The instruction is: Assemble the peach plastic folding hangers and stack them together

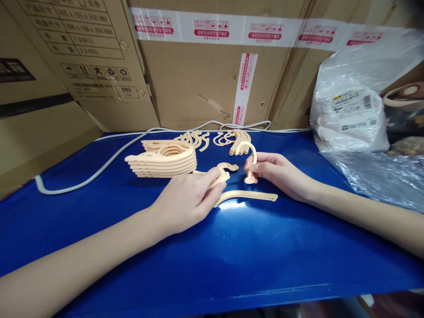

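Note:
Between the thumb and fingers of my right hand (276, 172) is a cream plastic hanger hook (254, 157), upright with its curve at the top and a round foot below. My left hand (188, 198) is closed on a cream plastic hanger piece (222, 178), most of it hidden under the fingers. A curved end of cream plastic (228, 166) shows just beyond the fingertips; I cannot tell whether it belongs to the same piece. A loose hanger arm (248, 194) lies on the blue table between my hands, its left end partly behind my left thumb.
Behind my left hand is a neat stack of hanger pieces (162, 163). Loose hooks (198, 139) and more hanger arms (240, 139) lie farther back. A white cable (115, 161) runs along the blue table (248, 265). Cardboard (198, 84) walls the back; plastic-wrapped packages (351, 115) stand right.

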Tool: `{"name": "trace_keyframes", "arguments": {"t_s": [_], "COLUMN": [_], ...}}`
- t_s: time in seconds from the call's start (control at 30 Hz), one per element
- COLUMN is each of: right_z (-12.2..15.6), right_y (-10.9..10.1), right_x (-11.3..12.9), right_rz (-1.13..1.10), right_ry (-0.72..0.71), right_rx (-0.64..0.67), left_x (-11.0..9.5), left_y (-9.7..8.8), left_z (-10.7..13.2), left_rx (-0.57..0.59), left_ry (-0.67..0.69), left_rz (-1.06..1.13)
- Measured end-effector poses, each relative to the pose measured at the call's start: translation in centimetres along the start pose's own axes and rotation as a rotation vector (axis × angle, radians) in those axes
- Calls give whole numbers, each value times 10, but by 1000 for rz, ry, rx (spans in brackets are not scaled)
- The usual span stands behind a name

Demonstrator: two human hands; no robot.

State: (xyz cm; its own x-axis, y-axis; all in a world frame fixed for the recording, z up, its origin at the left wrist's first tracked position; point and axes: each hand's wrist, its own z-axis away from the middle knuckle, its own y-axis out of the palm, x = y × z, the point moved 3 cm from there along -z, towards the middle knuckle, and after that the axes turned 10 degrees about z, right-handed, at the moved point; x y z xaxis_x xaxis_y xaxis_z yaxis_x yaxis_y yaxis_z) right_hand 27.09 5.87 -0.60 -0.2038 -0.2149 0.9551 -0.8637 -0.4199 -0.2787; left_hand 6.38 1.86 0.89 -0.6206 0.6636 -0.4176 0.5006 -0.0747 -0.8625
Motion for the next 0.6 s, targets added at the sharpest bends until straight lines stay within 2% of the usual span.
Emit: {"name": "trace_keyframes", "arguments": {"t_s": [0.1, 0.33, 0.6], "right_z": [0, -2, -4], "right_y": [3, 2, -2], "right_x": [1, -1, -3], "right_rz": [-36, -83, -198], "right_ry": [-2, 36, 81], "right_rx": [11, 5, -80], "left_x": [-1, 1, 0], "left_y": [0, 2, 4], "left_z": [4, 3, 0], "left_rx": [-6, 8, 51], "left_ry": [40, 9, 83], "left_rz": [-28, -60, -55]}}
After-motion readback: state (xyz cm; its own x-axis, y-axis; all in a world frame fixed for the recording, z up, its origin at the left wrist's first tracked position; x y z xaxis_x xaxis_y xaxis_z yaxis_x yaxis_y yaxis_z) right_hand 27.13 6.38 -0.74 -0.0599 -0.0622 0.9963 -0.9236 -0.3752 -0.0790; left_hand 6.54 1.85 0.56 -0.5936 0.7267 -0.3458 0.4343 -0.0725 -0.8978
